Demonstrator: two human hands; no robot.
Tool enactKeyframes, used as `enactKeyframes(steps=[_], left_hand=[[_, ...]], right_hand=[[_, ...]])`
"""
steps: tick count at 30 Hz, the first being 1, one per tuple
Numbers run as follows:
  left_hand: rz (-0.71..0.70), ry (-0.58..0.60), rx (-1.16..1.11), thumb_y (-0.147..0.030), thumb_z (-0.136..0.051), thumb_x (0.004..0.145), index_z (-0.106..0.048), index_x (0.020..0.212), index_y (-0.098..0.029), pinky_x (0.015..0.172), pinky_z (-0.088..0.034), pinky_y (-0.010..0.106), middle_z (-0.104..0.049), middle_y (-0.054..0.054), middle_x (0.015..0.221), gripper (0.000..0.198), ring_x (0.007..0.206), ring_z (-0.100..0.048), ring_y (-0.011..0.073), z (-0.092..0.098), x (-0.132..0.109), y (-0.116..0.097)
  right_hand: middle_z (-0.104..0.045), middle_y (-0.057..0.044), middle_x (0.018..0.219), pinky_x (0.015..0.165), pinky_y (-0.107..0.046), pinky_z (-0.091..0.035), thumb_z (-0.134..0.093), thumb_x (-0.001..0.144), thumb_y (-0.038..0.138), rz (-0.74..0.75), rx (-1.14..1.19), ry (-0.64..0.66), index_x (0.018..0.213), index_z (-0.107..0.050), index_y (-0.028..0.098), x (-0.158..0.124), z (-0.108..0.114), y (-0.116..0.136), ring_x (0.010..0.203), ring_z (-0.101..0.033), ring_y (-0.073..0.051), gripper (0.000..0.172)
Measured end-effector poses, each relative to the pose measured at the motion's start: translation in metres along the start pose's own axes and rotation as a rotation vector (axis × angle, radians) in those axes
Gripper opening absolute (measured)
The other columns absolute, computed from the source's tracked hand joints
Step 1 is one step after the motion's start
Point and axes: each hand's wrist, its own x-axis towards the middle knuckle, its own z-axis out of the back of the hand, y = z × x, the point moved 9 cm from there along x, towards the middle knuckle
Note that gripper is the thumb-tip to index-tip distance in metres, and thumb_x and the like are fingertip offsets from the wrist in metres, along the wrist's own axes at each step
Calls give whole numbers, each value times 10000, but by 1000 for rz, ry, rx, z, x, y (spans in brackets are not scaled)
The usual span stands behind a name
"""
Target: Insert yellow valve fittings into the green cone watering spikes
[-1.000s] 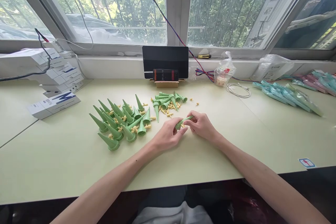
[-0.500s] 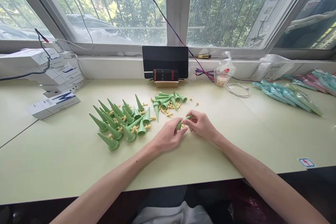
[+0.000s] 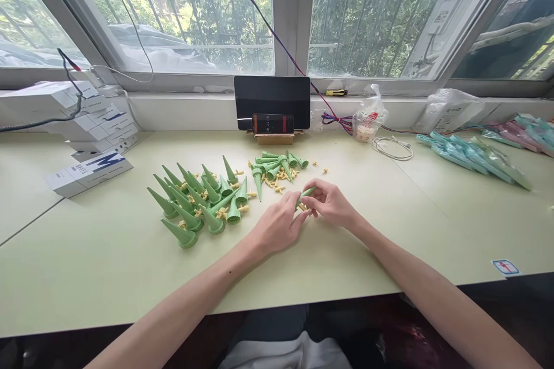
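Note:
Both hands meet over the table around one green plastic watering spike (image 3: 306, 192), a hollow cone with a pointed tip. My left hand (image 3: 280, 222) is closed around its wide end, which the fingers mostly hide. On the tapered part, my right hand (image 3: 332, 205) pinches with thumb and fingers. A small yellow valve piece (image 3: 302, 206) shows between the hands; I cannot tell whether it is fixed to the spike. Left of my hands stand several green spikes with yellow valves (image 3: 190, 199). Just beyond lie loose green spikes (image 3: 272, 170) and scattered yellow valves (image 3: 279, 189).
A phone (image 3: 272, 123) showing a timer leans against a black tablet (image 3: 272, 92) at the back. White boxes (image 3: 89, 170) are at the left. Bagged blue-green items (image 3: 467, 153), a coiled white cable (image 3: 393, 149) and a plastic bag (image 3: 369, 118) lie to the right.
My left hand has turned slightly over the spike's wide end and now covers more of it. The right hand has barely moved. The piles look the same.

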Motion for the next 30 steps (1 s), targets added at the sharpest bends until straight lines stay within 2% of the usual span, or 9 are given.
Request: enactKeyframes(steps=[9, 15, 21, 25, 30], left_hand=[[15, 30, 62, -348, -379, 999, -462, 1204, -165, 723, -485, 373, -597, 123, 1079, 287, 854, -622, 248, -3, 0, 1], [19, -46, -57, -327, -495, 962, -507, 1162, -187, 766, -483, 349, -612, 95, 1071, 245, 908, -612, 229, 3, 3, 4], [59, -118, -114, -321, -553, 940, -548, 1172, -194, 745, -468, 322, -616, 76, 1056, 264, 858, -596, 197, 7, 4, 13], [79, -107, -128, -343, -576, 930, -571, 1161, -189, 744, -463, 313, -621, 69, 1040, 278, 845, -587, 190, 6, 6, 18], [110, -105, -128, -400, -638, 884, -572, 1181, -171, 716, -471, 306, -639, 76, 1075, 381, 760, -577, 166, 7, 6, 22]], right_hand=[[-647, 5, 678, 521, -283, -513, -668, 862, 456, 11, 0, 12, 979, -562, 191, 1, -2, -3, 515, -596, -132, 309], [-638, 3, 699, 536, -279, -520, -641, 882, 447, 14, -46, -18, 1018, -567, 192, 0, 0, -2, 539, -601, -132, 298], [-645, 0, 749, 579, -282, -534, -668, 866, 375, 1, -6, 15, 1181, -530, 204, -2, -5, 2, 611, -613, -141, 384], [-649, 1, 784, 604, -297, -545, -669, 863, 332, -20, 18, 52, 1233, -491, 218, -3, -10, -2, 605, -614, -136, 427], [-648, -3, 802, 590, -293, -536, -656, 868, 332, 9, -6, 5, 1259, -463, 225, -1, -5, -1, 619, -616, -141, 449]])
